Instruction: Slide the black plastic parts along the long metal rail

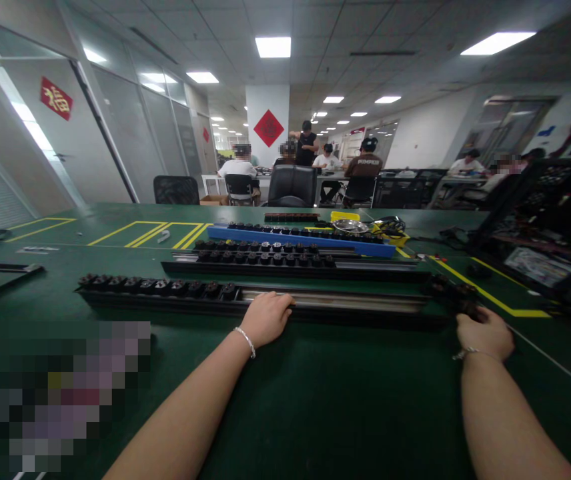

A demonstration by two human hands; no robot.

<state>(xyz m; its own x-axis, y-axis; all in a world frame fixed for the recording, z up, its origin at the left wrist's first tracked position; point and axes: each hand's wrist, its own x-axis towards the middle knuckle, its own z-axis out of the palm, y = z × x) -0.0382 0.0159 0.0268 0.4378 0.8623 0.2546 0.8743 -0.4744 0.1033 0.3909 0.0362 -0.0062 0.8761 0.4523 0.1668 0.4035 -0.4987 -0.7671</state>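
A long black channel (345, 310) lies across the green table in front of me, with a row of black socket modules (163, 287) seated in its left half. Its right half shows a bare pale inside. My left hand (268, 319) rests over the front edge near the middle, fingers curled round it. Beyond the channel's right end, my right hand (486, 335) is closed on a dark socket module (468, 308), partly hidden by the fingers. More loose dark modules (438, 287) lie just beside it.
Behind the channel lie another black channel with modules (265, 260) and a blue strip (305, 241). A metal dish (350, 227) and yellow tray (344, 217) stand farther back. A black open-sided case (540, 227) is at right; a blurred-out object (80, 393) lies front left. People sit beyond.
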